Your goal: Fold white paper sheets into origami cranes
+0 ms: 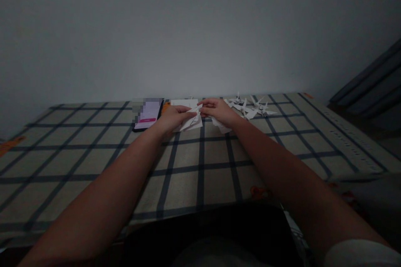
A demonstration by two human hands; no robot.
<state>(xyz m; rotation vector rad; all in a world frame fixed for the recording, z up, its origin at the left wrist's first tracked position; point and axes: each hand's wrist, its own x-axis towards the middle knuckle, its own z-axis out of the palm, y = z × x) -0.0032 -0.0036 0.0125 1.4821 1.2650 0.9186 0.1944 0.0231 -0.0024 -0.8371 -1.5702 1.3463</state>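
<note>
Between my two hands is a folded piece of white paper [194,121], held just above the checked cloth. My left hand [175,117] pinches its left side with thumb and fingers. From the other side my right hand [217,112] has its fingertips closed on the upper part of the paper. Another white paper piece [222,126] shows under my right hand; whether it joins the held one is hidden. Several folded white paper cranes [247,107] lie in a cluster just right of my right hand.
A phone [148,114] with a lit screen lies left of my left hand. White paper sheets [183,102] lie behind my hands. The checked tablecloth [94,146] covers the table, which meets a plain wall [200,29]. Dark fabric [372,75] hangs at the right.
</note>
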